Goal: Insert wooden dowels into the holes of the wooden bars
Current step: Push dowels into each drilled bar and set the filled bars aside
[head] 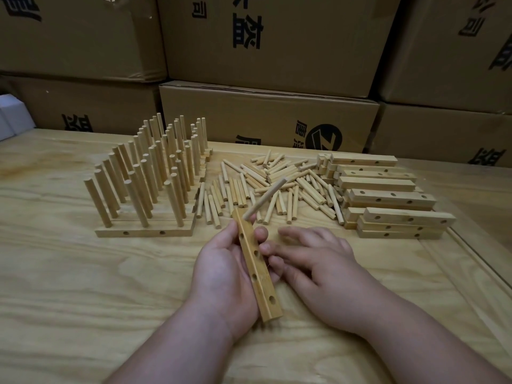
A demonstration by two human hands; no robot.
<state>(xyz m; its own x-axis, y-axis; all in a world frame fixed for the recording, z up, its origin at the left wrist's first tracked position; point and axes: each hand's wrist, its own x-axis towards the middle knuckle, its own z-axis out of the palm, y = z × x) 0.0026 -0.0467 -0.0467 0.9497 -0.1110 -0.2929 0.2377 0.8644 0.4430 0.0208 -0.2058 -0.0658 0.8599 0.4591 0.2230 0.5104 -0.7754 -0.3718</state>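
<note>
Left hand (221, 275) gripping a pale drilled wooden bar (256, 266), a round wooden dowel (264, 199) leaning tilted from its far hole | right hand (318, 270) lying relaxed beside the bar, holding nothing | loose pale dowels (274, 187) lying beyond | finished dowelled bars (146, 178) standing left | unfilled bars (385, 195) stacked right | all resting on the light plywood table (83, 286).

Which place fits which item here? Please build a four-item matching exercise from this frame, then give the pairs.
Things:
1. long wooden bar with a row of holes
2. finished bars with upright dowels
3. loose pile of short wooden dowels
4. stack of empty drilled wooden bars

Places:
A. table, far right
B. table, left
C. gripped in the left hand
D. table, centre, beyond the hands

Pairs: 1-C, 2-B, 3-D, 4-A
</note>
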